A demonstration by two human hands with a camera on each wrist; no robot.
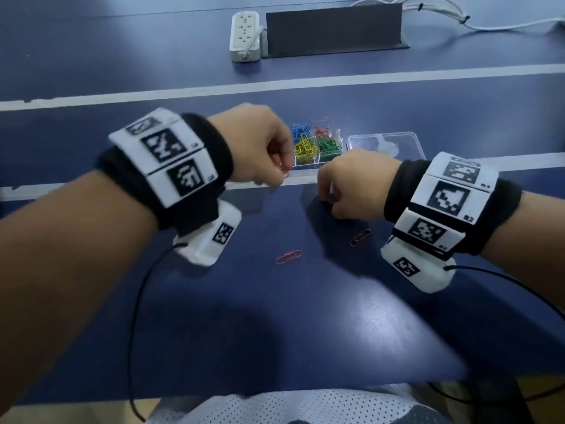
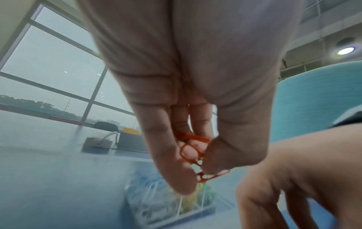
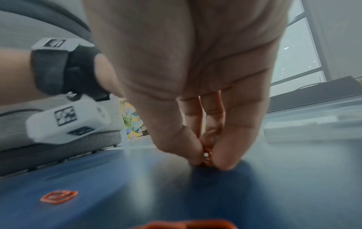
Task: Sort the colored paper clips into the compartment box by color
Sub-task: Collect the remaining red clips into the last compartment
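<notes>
A clear compartment box point(image 1: 318, 163) on the blue table holds blue clips point(image 1: 301, 129), red clips point(image 1: 321, 131), yellow clips point(image 1: 305, 147) and green clips point(image 1: 329, 146) in separate cells. My left hand point(image 1: 260, 148) hovers at the box's left front corner and pinches red paper clips point(image 2: 192, 152) between thumb and fingers. My right hand point(image 1: 351, 185) is down on the table in front of the box, its thumb and fingers pinching a red clip point(image 3: 206, 156) against the surface. Two loose red clips point(image 1: 288, 257) point(image 1: 360, 237) lie nearer to me.
The box's clear lid point(image 1: 385, 145) lies to the right of the box. A white power strip point(image 1: 246, 36) and a dark upright panel point(image 1: 334, 29) stand at the back. White tape lines point(image 1: 275, 85) cross the table. Cables hang from both wrist units.
</notes>
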